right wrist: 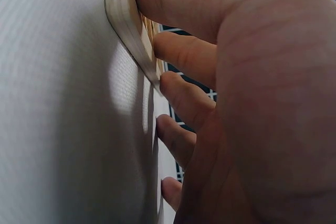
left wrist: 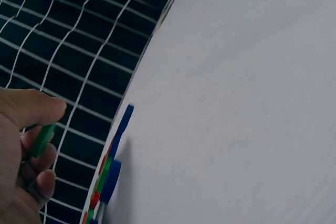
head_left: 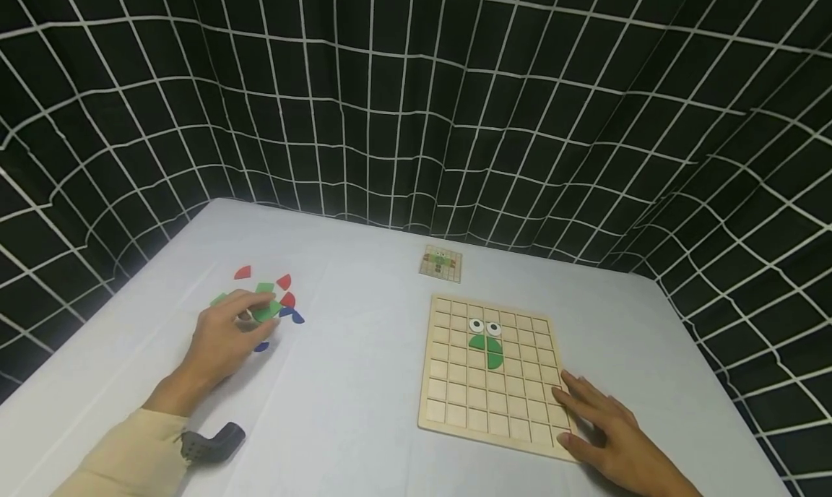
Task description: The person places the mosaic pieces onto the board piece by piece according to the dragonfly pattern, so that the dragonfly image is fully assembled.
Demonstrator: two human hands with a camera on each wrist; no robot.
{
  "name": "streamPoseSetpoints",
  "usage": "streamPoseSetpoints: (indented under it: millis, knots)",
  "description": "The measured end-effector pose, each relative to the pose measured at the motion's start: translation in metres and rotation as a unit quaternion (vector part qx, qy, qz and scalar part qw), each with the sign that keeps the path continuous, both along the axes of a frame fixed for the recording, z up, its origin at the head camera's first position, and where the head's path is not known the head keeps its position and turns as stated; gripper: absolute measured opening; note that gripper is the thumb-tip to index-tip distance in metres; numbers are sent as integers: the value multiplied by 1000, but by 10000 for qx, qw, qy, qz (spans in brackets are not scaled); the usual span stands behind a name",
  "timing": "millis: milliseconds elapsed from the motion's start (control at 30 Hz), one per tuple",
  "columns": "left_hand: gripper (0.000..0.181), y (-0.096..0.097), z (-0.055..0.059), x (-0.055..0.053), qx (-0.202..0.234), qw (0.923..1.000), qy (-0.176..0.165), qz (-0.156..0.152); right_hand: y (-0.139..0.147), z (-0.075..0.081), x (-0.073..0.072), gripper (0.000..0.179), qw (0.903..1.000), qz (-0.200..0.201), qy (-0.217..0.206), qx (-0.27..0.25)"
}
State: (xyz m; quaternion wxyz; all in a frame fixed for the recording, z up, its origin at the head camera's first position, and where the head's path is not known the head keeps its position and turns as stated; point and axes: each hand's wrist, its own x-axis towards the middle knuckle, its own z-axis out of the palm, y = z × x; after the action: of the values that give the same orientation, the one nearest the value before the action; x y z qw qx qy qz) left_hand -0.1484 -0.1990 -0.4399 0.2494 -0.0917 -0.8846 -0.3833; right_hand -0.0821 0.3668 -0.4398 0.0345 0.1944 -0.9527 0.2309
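My left hand [head_left: 224, 334] is over a loose group of flat coloured pieces on the left of the table. It holds a green quarter-circle piece [left wrist: 42, 140] between thumb and fingers. Around it lie red pieces [head_left: 284, 282], blue pieces [head_left: 297, 316] and more green ones [head_left: 264, 287], partly covered by the hand. To the right, my right hand [head_left: 601, 421] rests its spread fingertips on the near right edge of a wooden grid board [head_left: 448, 414]. Two round eye pieces [head_left: 477, 326] sit on that board, with several green quarter-circles [head_left: 495, 360] just below them.
A small picture card [head_left: 441, 264] showing a pattern on a grid lies beyond the board. White cloth [head_left: 351, 381] covers the table, and a black curtain with white grid lines [head_left: 390, 107] surrounds it. A dark wrist device [head_left: 214, 444] sits beside the left sleeve.
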Motion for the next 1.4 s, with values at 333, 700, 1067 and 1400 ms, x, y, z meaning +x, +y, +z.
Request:
streamPoseSetpoints:
  millis: [333, 700, 1067, 1400]
  knots:
    - [41, 20, 13, -4, 127, 9946, 891, -519, -2, 6, -2, 60, 9996, -135, -227, 70]
    - [41, 41, 20, -11, 244, 9848, 1284, -1147, -3, 3, -3, 60, 9995, -126, -289, 27]
    - [38, 75, 21, -21, 307, 9749, 1460, -1651, 2, -4, -2, 61, 9999, -35, -131, -57]
    - [36, 105, 23, -27, 500, 9702, 1218, -2032, -1, -1, -1, 61, 9992, -215, -331, -94]
